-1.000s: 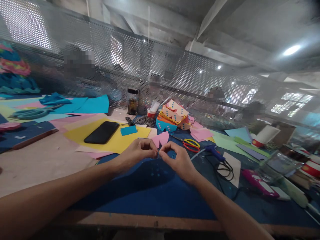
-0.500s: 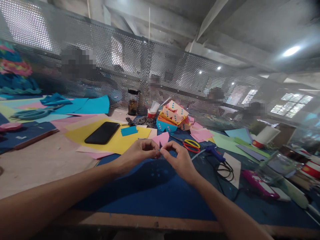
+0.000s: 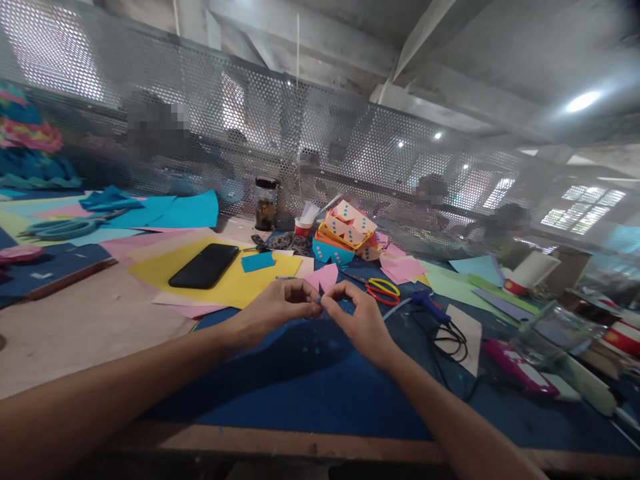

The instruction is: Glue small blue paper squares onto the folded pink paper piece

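Over the blue mat (image 3: 280, 393), my left hand (image 3: 280, 303) and my right hand (image 3: 360, 320) meet fingertip to fingertip, both in a pinch. A tiny blue piece (image 3: 319, 301), perhaps paper, shows between the fingertips, mostly hidden by them. Just behind the hands lies a folded pink paper piece (image 3: 325, 275). Several small blue bits (image 3: 311, 349) lie on the mat below, in shadow. Right of my right hand are red and yellow handled scissors (image 3: 384, 291) and a blue glue gun (image 3: 431, 307) with a black cord.
A black phone (image 3: 204, 265) and a blue paper rectangle (image 3: 258, 262) rest on yellow paper (image 3: 150, 272). Behind stand a dark-lidded jar (image 3: 266, 205) and a stack of dotted paper shapes (image 3: 350, 230). Teal scissors (image 3: 65, 228) lie left; a clear container (image 3: 555, 330) stands right.
Both hands stay almost in place, still pinching. A bit more of the tiny blue piece shows between the fingertips now.
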A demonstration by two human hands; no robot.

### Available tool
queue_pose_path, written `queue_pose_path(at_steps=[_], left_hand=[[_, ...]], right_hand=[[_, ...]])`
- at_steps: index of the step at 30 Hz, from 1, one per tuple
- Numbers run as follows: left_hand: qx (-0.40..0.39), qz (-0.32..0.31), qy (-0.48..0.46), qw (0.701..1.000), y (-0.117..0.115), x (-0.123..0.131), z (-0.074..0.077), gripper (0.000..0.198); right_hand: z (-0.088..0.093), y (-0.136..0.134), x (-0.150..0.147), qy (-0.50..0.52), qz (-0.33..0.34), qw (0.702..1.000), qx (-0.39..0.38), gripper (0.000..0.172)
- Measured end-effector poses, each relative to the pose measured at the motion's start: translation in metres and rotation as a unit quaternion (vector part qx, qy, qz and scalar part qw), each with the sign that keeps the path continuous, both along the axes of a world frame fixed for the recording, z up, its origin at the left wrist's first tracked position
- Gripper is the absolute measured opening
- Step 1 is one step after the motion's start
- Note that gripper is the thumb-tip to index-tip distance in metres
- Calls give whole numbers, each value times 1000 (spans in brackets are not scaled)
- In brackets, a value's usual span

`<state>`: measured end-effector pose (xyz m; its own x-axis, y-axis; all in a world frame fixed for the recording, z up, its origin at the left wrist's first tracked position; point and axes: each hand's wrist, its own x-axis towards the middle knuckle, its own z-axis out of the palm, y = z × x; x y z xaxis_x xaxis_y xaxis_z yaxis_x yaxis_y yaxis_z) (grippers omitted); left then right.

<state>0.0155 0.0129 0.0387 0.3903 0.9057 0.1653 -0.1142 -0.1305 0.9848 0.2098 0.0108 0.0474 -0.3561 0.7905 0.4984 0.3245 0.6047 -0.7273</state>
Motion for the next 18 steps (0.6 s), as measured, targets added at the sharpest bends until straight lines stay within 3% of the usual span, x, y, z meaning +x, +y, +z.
queue_pose_path(at_steps=[6, 9, 13, 18], left_hand=[[20, 16, 22, 999, 1, -2, 0, 16], [51, 40, 76, 995, 2, -4, -1, 12], [127, 87, 177, 972, -2, -2, -1, 9], [191, 120, 231, 946, -7, 2, 0, 7]], right_hand=[[0, 0, 0, -9, 14, 1000, 2, 9], [0, -2, 0, -16, 13, 999, 33, 7], [-1, -2, 0, -71, 6, 992, 100, 6], [-4, 0, 0, -149, -12, 975, 166, 5]])
